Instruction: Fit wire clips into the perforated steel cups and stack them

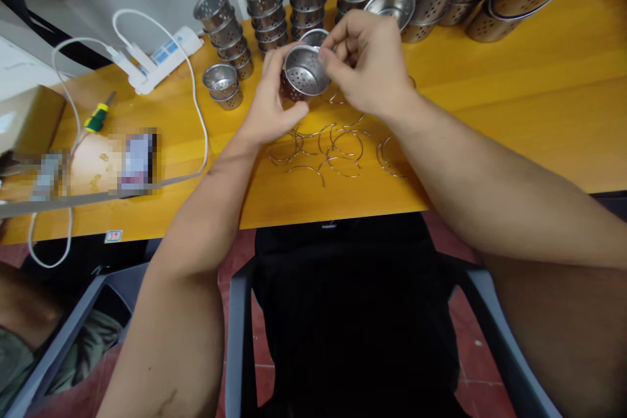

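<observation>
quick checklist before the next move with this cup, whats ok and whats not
1. Left hand holding the cup: ok, it grips the side.
2. Cup mouth uncovered and visible: ok, the perforated inside shows.
3. Right hand at the cup: ok, its fingertips are by the rim.
4. Wire between the right fingertips: cannot tell, the detail there is too small.
5. Loose wires lying separate on the table: not ok, several overlap.
6. Screwdriver clear of both hands: ok, it lies well off to the left.
</observation>
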### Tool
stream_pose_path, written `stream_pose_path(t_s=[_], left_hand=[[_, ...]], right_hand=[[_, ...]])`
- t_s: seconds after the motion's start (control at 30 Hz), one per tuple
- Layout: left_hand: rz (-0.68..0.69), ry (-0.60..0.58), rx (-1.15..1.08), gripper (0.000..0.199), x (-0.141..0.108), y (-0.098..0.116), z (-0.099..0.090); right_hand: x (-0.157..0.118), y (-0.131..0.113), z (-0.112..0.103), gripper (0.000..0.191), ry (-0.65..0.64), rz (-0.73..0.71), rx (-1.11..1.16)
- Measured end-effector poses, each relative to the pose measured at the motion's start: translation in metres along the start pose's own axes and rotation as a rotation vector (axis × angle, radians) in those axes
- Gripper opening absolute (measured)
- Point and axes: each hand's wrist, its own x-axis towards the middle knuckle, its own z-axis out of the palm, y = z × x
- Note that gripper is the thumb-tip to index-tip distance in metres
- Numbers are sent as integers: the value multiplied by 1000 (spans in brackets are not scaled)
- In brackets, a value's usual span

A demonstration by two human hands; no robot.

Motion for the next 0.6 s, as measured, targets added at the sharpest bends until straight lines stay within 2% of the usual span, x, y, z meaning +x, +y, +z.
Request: stream_pose_path(t_s=[0.1,0.23,0.43,0.6], left_hand=[[14,52,45,86,0,7,-2],[-30,43,92,80,1,18,-6],[-103,3,-41,86,-2,21,2],[-87,-1,-75,86,-2,20,5]], right_hand=[[-1,-3,0,36,16,-6,-10],[-3,-6,-1,33,-10,2,-12],[-3,-2,-3,30,-34,-19,-5],[-1,-3,-2,35,-50,22,-49]])
